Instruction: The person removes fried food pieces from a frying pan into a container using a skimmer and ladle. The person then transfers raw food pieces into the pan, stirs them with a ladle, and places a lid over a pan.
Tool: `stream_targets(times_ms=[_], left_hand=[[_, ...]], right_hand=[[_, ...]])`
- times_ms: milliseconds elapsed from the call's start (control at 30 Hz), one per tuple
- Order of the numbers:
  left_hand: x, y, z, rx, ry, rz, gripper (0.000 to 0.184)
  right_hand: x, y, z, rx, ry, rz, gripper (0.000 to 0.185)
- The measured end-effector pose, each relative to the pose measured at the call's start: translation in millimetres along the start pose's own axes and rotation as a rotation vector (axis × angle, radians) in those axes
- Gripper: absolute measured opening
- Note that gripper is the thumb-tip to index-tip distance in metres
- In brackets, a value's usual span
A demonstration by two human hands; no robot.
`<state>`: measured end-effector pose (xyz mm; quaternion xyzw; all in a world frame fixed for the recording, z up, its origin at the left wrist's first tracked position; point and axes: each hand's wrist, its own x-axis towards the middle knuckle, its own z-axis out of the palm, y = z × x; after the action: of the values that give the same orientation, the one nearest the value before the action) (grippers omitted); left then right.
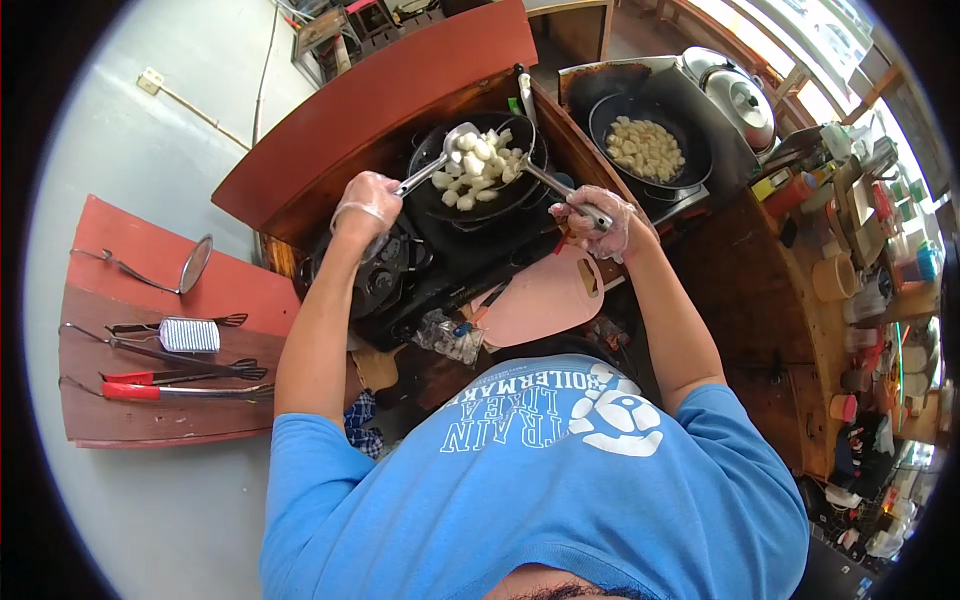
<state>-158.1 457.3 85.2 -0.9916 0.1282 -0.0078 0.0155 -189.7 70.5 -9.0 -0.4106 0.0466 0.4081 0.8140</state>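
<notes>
Both of my hands wear clear plastic gloves. My left hand (368,207) is closed around the handle of a metal ladle (424,177), whose bowl holds white pieces over the dark wok (425,206). In my right hand (604,222) is the handle of a second metal utensil (548,180), which reaches to the wok's right side; its head is partly hidden by the food. Pale white chunks (476,187) are heaped in the middle of the wok, between the two utensils.
Right of a wooden divider, a second wok (700,160) holds yellowish pieces in liquid. A pink board (545,300) lies before my body. Black burners (378,282) stand below my left hand. Utensils hang on a red panel (95,395) at the left; cluttered shelves (835,277) stand right.
</notes>
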Motion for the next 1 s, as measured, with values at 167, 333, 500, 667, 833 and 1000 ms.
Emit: stream_targets(times_ms=[167, 333, 500, 667, 833, 1000], left_hand=[[4, 34, 14, -0.117, 0.101, 0.01, 0.026], [-8, 46, 16, -0.083, 0.186, -0.02, 0.025], [-11, 40, 37, -0.007, 0.144, 0.0, 0.024], [-11, 26, 41, -0.041, 0.202, 0.011, 0.023], [-13, 23, 38, -0.035, 0.182, -0.149, 0.029], [-9, 6, 59, 0.005, 0.218, -0.269, 0.041]], right_hand=[[7, 3, 0, 0.09, -0.072, -0.023, 0.034], [7, 3, 5, 0.167, -0.044, -0.027, 0.033], [6, 5, 6, 0.194, -0.085, -0.027, 0.032], [6, 6, 0, 0.217, -0.037, -0.012, 0.03], [5, 3, 7, 0.201, -0.073, -0.022, 0.028], [1, 2, 12, 0.198, -0.011, -0.008, 0.03]])
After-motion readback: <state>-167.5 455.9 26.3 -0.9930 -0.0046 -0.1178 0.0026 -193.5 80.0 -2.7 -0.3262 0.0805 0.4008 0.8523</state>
